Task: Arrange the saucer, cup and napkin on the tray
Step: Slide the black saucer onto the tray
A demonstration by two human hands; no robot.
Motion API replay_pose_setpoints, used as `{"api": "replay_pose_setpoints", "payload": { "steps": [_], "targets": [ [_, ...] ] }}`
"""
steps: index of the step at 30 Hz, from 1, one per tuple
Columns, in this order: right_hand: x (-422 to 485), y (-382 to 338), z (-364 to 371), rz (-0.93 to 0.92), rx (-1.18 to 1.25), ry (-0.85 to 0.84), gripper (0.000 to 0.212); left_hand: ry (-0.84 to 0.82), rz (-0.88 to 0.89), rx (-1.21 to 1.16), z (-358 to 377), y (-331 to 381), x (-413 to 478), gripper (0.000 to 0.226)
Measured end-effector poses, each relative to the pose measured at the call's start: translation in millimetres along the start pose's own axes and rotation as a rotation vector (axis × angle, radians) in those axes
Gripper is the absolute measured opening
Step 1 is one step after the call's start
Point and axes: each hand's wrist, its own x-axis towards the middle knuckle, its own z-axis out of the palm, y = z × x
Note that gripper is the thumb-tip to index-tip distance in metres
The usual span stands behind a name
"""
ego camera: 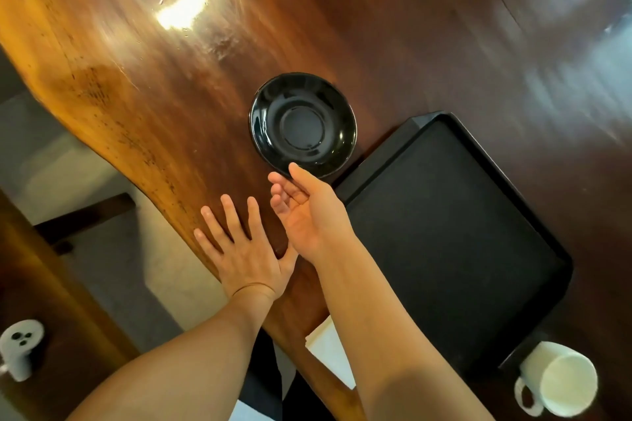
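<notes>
A glossy black saucer [302, 124] lies on the wooden table [171, 85], just left of a black rectangular tray [444, 232] that holds nothing. My right hand [302, 212] is open, palm turned up, its fingertips at the saucer's near rim. Flat on the table near its edge rests my left hand [244, 249], fingers spread. A white cup [557, 381] with a handle stands by the tray's near corner. A white napkin [330, 352] lies at the table's edge, partly hidden under my right forearm.
The table's curved wooden edge runs diagonally at the left, with grey floor [113, 270] below it. A small white device [20, 349] sits on a dark wooden surface at the lower left. Bright light glares on the table's far part.
</notes>
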Motion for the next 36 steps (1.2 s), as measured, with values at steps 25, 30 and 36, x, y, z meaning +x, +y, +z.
{"api": "replay_pose_setpoints", "payload": {
  "steps": [25,30,36],
  "targets": [
    [-52.4,-43.9,-110.0,-0.242,0.421,0.191,0.023,-0.024,-0.05,-0.01,-3.3,3.4,-2.5,0.092],
    [-47.8,-54.9,-119.5,-0.272,0.459,0.21,0.027,-0.007,-0.017,-0.036,-3.1,2.3,-3.1,0.094],
    [-34.0,-58.4,-125.0,-0.271,0.457,0.204,0.033,0.01,-0.006,-0.047,-2.9,1.6,-2.7,0.094]
  ]
}}
